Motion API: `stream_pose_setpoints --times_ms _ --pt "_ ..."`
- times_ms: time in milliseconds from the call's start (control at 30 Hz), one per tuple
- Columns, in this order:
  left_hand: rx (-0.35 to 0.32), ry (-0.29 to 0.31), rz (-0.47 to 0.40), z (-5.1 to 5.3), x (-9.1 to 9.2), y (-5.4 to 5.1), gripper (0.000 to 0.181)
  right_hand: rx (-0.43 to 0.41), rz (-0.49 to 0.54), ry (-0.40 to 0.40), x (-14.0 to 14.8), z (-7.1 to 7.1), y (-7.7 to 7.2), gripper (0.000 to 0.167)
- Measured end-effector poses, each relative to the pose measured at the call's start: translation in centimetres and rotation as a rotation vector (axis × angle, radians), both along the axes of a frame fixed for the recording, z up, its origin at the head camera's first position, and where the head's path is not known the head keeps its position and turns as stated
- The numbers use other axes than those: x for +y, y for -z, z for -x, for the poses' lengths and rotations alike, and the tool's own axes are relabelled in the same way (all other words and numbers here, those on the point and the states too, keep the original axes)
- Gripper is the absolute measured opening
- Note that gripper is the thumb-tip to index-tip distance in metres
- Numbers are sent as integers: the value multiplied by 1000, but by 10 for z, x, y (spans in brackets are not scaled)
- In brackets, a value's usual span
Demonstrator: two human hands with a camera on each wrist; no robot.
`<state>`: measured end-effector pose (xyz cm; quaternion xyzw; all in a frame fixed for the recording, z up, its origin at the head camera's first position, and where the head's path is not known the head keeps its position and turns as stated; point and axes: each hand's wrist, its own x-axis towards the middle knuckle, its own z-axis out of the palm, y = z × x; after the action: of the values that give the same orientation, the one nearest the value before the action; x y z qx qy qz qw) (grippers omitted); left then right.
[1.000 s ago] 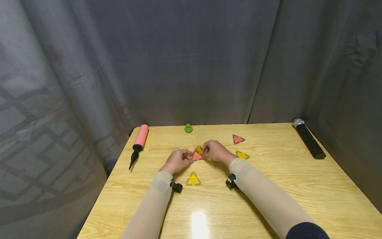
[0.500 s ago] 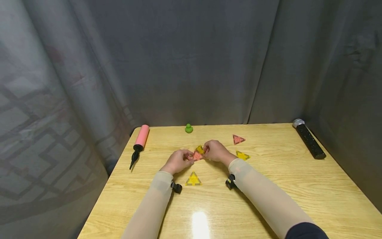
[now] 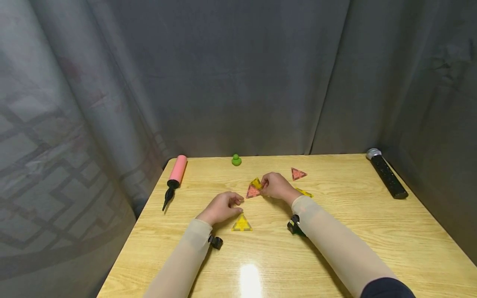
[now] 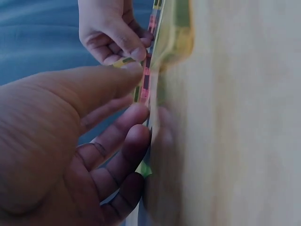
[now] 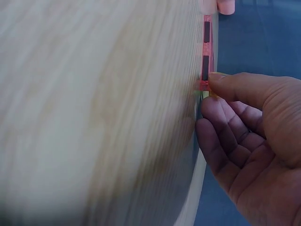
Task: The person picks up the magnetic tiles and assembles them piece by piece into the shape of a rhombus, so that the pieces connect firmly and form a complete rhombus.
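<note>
My right hand (image 3: 277, 186) pinches a translucent yellow triangle tile (image 3: 256, 183) between thumb and fingers. That tile stands tilted at the edge of a pink triangle tile (image 3: 253, 191), which appears to lie on the table. In the right wrist view, the dark magnet strips along the pink tile's edge (image 5: 206, 66) show beside the thumb. My left hand (image 3: 221, 207) is to the left of these tiles, fingers loosely bent with nothing between them. Just in front of its thumb lies another yellow triangle tile (image 3: 242, 224). The fingers hide part of the held tile.
Beyond my right wrist lie a pink triangle tile (image 3: 298, 174) and a partly covered yellow one (image 3: 306, 193). A small green toy (image 3: 236, 160) stands at the back edge. A pink hand pump (image 3: 177, 171) lies left; a black microphone (image 3: 387, 174) lies right on the wooden table (image 3: 354, 215).
My left hand has let go of the pink tile and drawn back left and nearer. My right hand has shifted slightly right and away, bringing the joined yellow and pink tiles along.
</note>
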<state>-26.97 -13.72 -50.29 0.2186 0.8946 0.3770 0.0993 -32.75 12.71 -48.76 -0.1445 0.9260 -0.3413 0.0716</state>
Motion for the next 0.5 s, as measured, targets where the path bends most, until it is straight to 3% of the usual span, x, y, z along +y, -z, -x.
stream_pose_setpoints --times_ms 300,500 --pt "-65 98 -28 -19 -7 -2 43 20 5 7 7 3 2 17" --pt "-62 145 -21 -27 -10 0 50 14 17 8 10 4 3 17"
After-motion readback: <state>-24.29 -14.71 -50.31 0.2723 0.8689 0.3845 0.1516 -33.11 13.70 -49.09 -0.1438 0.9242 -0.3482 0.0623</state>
